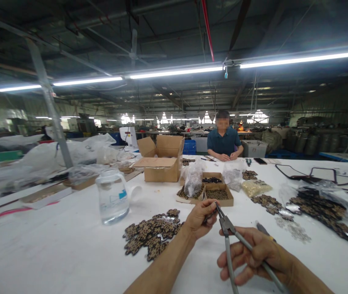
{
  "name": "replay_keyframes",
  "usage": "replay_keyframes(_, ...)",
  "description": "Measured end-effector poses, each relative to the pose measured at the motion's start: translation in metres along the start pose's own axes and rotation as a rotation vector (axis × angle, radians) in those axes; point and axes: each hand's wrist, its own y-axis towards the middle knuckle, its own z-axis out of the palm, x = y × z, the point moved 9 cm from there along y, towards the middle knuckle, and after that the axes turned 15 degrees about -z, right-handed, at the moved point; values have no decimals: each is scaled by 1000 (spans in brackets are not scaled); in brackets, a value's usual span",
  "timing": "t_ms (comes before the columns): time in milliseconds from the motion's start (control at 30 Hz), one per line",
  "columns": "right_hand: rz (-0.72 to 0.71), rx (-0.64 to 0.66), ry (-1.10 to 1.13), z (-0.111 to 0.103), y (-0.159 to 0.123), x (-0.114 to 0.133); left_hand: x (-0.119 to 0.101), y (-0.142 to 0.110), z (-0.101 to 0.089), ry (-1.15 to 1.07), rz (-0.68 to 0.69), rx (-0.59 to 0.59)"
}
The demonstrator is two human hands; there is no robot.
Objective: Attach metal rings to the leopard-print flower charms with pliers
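My right hand (253,255) is wrapped round the long grey handles of a pair of pliers (227,224), which are spread apart. The pliers' narrow jaws point up and left, to the fingertips of my left hand (202,218). That hand is closed in a pinch with the other fingers curled; a small dark piece shows at it, too hidden to name. Left of it lies a pile of brown-and-black patterned, flower-shaped pieces (154,232). Beyond both hands stands a divided cardboard tray (229,201) with small brass-coloured and dark parts.
A clear water jug (112,200) stands on the white table (69,249) at left. Behind are an open cardboard box (161,174) and a seated person (225,141). At right lie a bag of gold parts (256,188), more patterned pieces (320,206) and small clear bits (293,229).
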Motion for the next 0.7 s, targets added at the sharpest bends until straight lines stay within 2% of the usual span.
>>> replay_keyframes(700,-47,-8,15,0,1,-4,-3,-1,-2,-10,-9,22)
